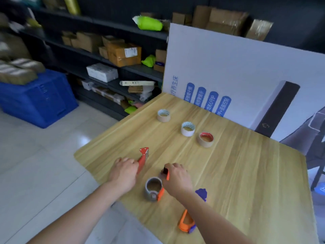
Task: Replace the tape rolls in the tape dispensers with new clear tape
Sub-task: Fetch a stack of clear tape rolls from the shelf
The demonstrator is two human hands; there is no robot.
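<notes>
PACKING ROOM: A person stands over a wooden table (237, 173) with both hands beside a worn roll (153, 186) seated in an orange dispenser (161, 193).

Just left of that roll, the left hand (123, 170) is curled round the rear of a red dispenser (143, 158), whose nose points away. Just beyond the roll, the right hand (176, 176) has its fingers clamped over a black-tipped orange end. That end appears to belong to the same orange dispenser, though the hand hides the join.

Three fresh rolls (188, 128) lie in a row well beyond the worn roll, toward a leaning white board (228, 67).

The dispensers look like light, stiff plastic. They are probably best held by the frame or handle, away from the cutter at the nose. The rolls should be light and rigid on card cores, with slick sides, so a thumb inside the core should hold them safely.

Nearer than the worn roll, a second orange dispenser (184, 223) lies partly under the right forearm, and a purple piece (201, 193) shows past the wrist. Blur hides both sets of fingertips, any cutter teeth, and whether the fresh tape is clear.
</notes>
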